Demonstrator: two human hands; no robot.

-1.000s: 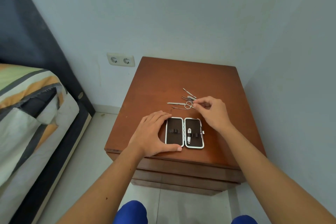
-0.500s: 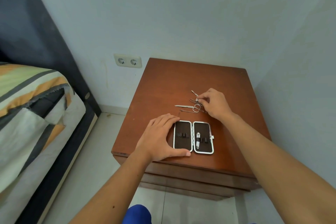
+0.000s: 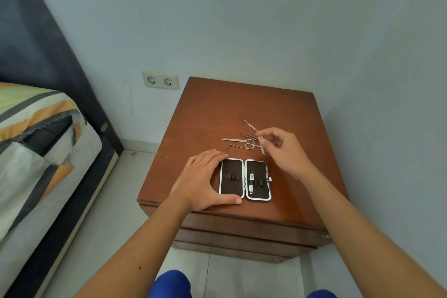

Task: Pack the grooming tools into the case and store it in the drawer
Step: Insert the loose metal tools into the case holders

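An open grooming case [image 3: 244, 179] with dark lining and a silver rim lies flat near the front of the wooden nightstand [image 3: 217, 109]. One small metal tool [image 3: 251, 182] sits strapped in its right half. My left hand [image 3: 203, 179] rests flat on the wood against the case's left edge. My right hand [image 3: 283, 150] hovers just behind the case, pinching a small silver nail clipper [image 3: 261, 144] by thumb and forefinger. Behind it lie loose tools: small scissors [image 3: 246, 144], a nail file [image 3: 233, 140], tweezers [image 3: 249, 135] and a thin pick [image 3: 250, 125].
Closed drawer fronts [image 3: 242, 230] show below the nightstand's front edge. A bed [image 3: 36, 152] with striped bedding stands to the left, across a strip of tiled floor. A double wall socket [image 3: 160, 80] sits behind the nightstand's left corner. A wall runs close on the right.
My right hand has lifted a small nail clipper out of the pile of loose tools and drawn it back toward the case. My left hand has stayed against the case.
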